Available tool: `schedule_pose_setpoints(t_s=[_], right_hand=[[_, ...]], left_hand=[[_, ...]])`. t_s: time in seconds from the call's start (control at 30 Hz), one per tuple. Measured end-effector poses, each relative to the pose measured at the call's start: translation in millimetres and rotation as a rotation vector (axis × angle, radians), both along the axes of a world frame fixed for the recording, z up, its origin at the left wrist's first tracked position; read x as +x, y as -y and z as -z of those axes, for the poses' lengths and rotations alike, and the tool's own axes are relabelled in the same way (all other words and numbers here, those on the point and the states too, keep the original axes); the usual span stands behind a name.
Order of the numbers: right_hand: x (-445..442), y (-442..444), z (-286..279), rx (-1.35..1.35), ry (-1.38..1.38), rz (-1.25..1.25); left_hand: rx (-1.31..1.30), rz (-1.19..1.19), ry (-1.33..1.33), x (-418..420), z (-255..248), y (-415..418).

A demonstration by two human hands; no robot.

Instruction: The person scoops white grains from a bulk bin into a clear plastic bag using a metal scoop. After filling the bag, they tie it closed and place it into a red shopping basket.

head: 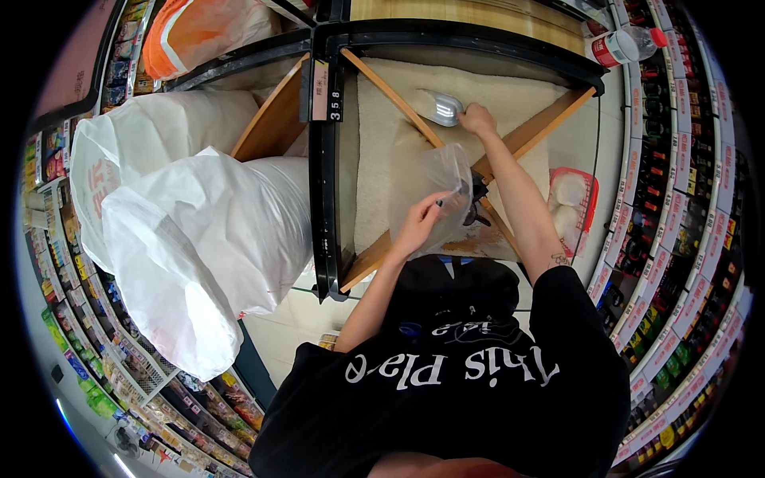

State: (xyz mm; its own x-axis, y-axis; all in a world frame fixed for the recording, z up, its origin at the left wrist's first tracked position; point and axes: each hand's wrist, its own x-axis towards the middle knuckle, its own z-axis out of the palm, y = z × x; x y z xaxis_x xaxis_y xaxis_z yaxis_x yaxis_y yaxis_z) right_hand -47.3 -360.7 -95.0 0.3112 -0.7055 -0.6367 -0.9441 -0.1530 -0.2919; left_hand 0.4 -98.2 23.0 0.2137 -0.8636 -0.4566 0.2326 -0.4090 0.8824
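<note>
My right hand (478, 119) is closed on the handle of a clear scoop (445, 109), whose front end lies at pale rice-like grain (508, 95) in a black-framed bin. A clear plastic bag (433, 191) hangs from my left hand (421, 224), its rim pinched between the fingers. The bag is below and left of the scoop, apart from it. Crossed wooden boards (532, 131) span the bin, and the bag covers part of them. A black clip-like object (476, 203) sits near the crossing, partly hidden by the bag.
Big white sacks (197, 221) bulge on the left beside the bin's black frame (323, 197). A red tray of round white items (571, 206) is at the right. Shelves of bottles (651, 239) curve along the right side; a plastic bottle (627, 46) lies at the far right corner.
</note>
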Motion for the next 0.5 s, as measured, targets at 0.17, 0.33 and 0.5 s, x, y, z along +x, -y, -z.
schedule_pose_setpoints(t_s=[0.17,0.33,0.5], right_hand=[[-26,2,21,0.048,0.064,0.037],[-37,1,31,0.021,0.168,0.011],[-35,-11,4,-0.124,0.315,0.176]], left_hand=[[0.043,-0.095,-0.121,11,-3,-1],[0.016,-0.079,-0.09,16,-1,-3],[0.067,-0.087,-0.109,20,-7,-4]])
